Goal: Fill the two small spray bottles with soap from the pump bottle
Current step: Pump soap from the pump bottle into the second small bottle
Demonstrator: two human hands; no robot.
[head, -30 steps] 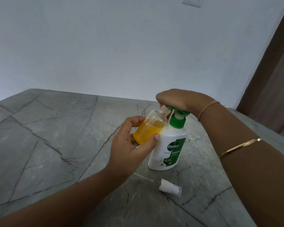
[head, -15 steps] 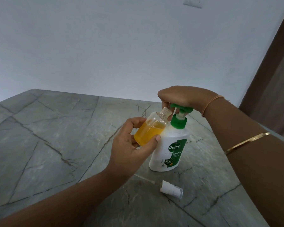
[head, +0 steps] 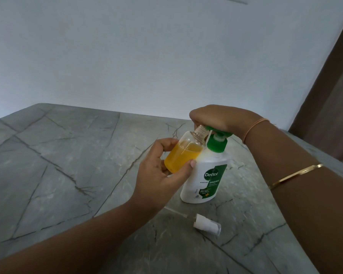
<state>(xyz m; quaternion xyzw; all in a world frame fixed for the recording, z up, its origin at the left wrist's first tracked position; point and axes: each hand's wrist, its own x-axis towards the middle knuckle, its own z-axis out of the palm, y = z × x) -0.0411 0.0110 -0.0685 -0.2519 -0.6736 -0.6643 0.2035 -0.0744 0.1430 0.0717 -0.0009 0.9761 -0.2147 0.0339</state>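
Observation:
A white pump bottle [head: 204, 178] with a green label and green pump head stands on the grey stone table [head: 67, 165]. My right hand [head: 220, 119] lies on top of the pump head. My left hand [head: 158, 175] grips a small clear spray bottle [head: 183, 153], tilted, its open threaded neck under the pump spout. Yellow soap fills about two thirds of it. Its white spray cap [head: 206, 225] with a thin dip tube lies on the table in front of the pump bottle. I see no second small bottle.
A pale wall stands behind the table's far edge. A brown curtain [head: 333, 95] hangs at the right. The table's right edge runs close under my right forearm.
The pump head rose from its pressed position half a second ago and stays raised, my right hand on it. The small bottle stays at the spout.

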